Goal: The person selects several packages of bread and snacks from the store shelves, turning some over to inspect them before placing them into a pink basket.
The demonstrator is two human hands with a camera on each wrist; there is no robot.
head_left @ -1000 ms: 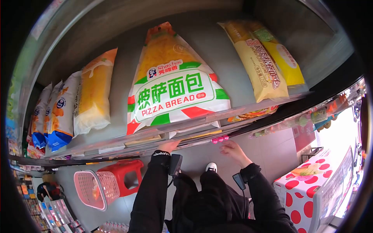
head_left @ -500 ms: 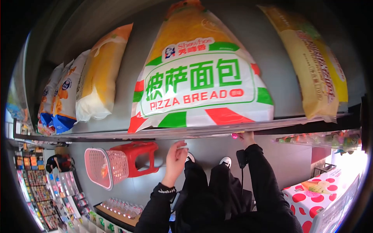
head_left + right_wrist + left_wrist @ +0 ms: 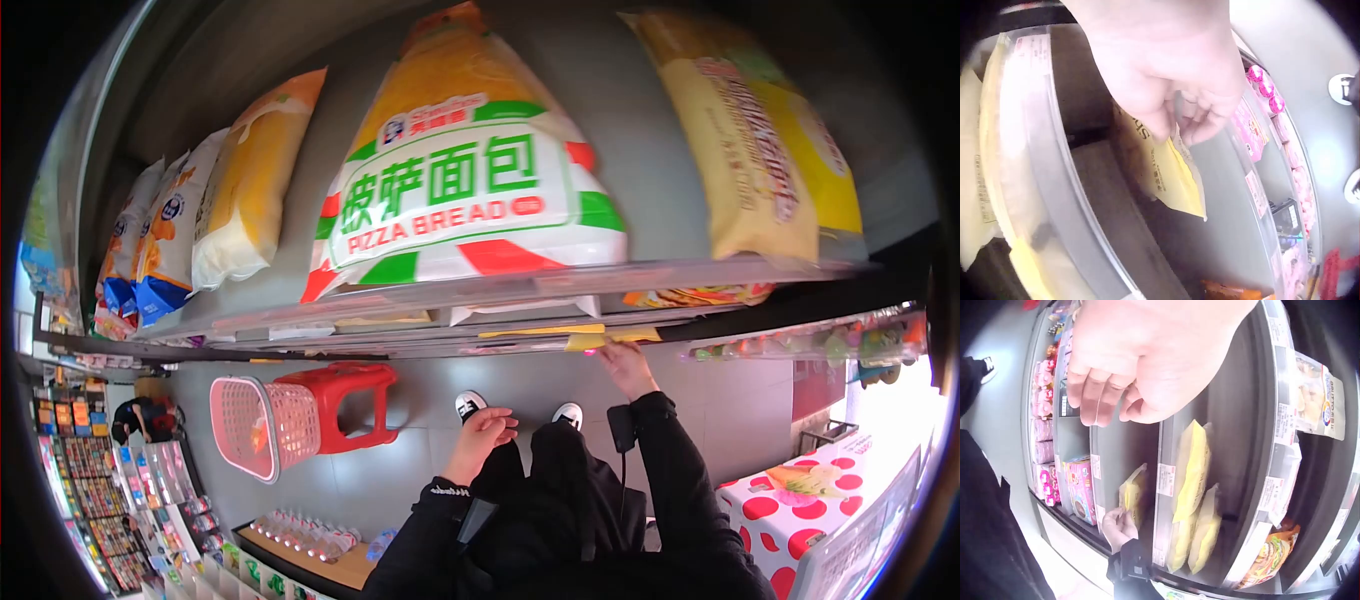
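My right hand [image 3: 628, 372] reaches into a lower shelf level. In the right wrist view its thumb and fingers pinch the edge of a yellow bread packet [image 3: 1166, 178], which stays inside the shelf compartment. The left wrist view shows the same packet [image 3: 1133, 497] low in the rack, with the right hand at its front. My left hand [image 3: 482, 440] hangs in front of the body, apart from the shelves, fingers loosely bent and holding nothing. Several other yellow packets [image 3: 1192, 469] stand one level over from the pinched one.
On the top shelf lie a large pizza bread bag [image 3: 470, 200], pale yellow packets [image 3: 740, 160] and blue-white bags [image 3: 165, 240]. A pink basket [image 3: 240, 425] and a red stool [image 3: 355, 400] stand on the floor at left. A red-dotted box [image 3: 790, 495] is at right.
My left hand has drawn back from the shelf edge toward the body. My right hand has moved forward to the lower shelf and now pinches the bread packet. The head view has shifted.
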